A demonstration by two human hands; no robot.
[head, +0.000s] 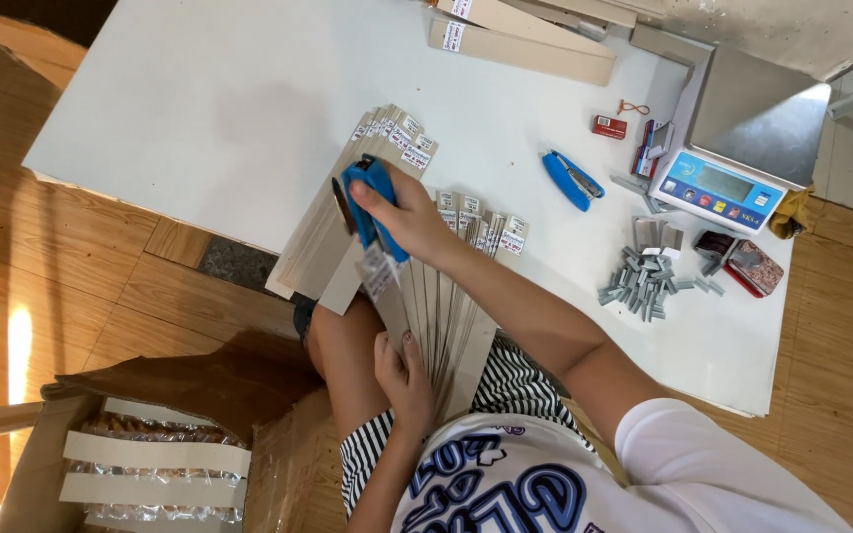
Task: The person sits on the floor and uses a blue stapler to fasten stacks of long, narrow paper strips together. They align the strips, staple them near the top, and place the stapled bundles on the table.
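At the far left, low in the view, an open cardboard box (37, 464) sits on the wooden floor (81, 286); inside it lie clear plastic packets (155, 431) topped with grey card strips (155, 456), the packets' contents too blurred to tell. Right of the box, the person's left hand (402, 380) rests against the near ends of a fanned stack of long grey card strips (436, 316) that runs from the lap up onto the white table (199, 109), fingers curled lightly against the strips. Just above, the right hand (407, 217) is clenched around a blue stapler (372, 207), pressing it onto a small label at the end of one strip. More labelled strips (392, 133) fan out beneath it. Further right on the table lie a second blue stapler (572, 180), a small red box (609, 126), a loose pile of staple bars (644, 281), an open tin (754, 266) and a digital scale (733, 148).
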